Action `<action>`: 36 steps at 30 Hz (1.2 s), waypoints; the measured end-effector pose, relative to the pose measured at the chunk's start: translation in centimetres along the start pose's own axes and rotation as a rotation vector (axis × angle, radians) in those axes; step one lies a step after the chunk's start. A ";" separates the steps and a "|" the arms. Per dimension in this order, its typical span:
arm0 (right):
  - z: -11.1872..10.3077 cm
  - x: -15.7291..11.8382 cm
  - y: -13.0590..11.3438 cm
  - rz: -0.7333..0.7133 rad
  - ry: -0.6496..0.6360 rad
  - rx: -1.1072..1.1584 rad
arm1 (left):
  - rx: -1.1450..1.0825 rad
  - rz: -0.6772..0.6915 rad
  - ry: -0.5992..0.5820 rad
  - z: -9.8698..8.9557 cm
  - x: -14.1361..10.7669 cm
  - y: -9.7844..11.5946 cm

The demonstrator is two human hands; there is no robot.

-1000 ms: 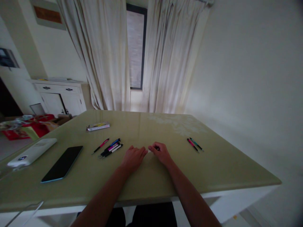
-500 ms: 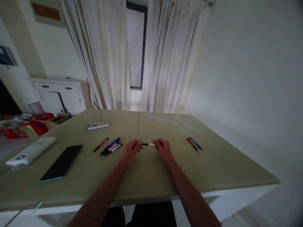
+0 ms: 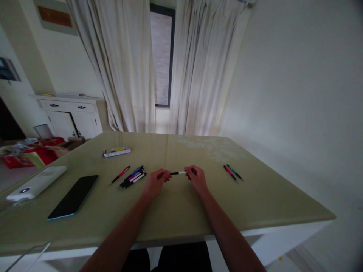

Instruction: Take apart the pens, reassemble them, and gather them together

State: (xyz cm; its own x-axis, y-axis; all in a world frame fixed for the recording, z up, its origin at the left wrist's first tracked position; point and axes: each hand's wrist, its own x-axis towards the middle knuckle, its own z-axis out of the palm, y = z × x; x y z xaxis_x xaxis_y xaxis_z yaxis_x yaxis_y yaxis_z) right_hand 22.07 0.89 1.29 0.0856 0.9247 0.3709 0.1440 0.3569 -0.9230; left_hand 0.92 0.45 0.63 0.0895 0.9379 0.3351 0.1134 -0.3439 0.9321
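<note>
A black-and-white pen (image 3: 178, 173) is held level above the middle of the table, its ends hidden in my fingers. My left hand (image 3: 155, 181) pinches the black end, and my right hand (image 3: 196, 178) pinches the white end. To the left of my left hand lies a bunch of several pens (image 3: 132, 178) in blue, purple, white and black. Beside the bunch is a red-and-black pen (image 3: 120, 175). Off to the right of my right hand, a pink-and-black pen (image 3: 230, 173) and a teal-and-black pen (image 3: 235, 172) lie side by side.
On the table's (image 3: 181, 215) left are a dark-screened phone (image 3: 74, 196) and a white device (image 3: 38, 182). A pen box (image 3: 116, 152) with something yellow on it lies farther back. A white cable (image 3: 39, 247) crosses the front left edge. The wall (image 3: 297, 113) runs along the right.
The pen's white end has risen slightly with my right hand, so the pen tilts a little. Both hands keep their pinch. The camera view has shifted a touch.
</note>
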 end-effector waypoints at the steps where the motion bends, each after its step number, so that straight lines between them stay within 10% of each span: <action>1: 0.0 0.0 0.0 0.005 0.002 -0.004 | 0.008 0.000 -0.002 -0.1 0.1 -0.1; 36: 0.0 -0.2 -0.4 0.007 -0.029 -0.071 | -0.014 -0.048 -0.038 0.2 -0.4 0.9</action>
State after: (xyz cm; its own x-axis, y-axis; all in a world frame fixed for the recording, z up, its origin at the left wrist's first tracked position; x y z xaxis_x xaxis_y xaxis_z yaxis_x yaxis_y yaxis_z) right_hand 22.05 0.54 1.53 0.0580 0.9311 0.3601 0.2134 0.3408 -0.9156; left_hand 1.19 -0.22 1.33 0.1216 0.9509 0.2845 0.1046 -0.2973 0.9490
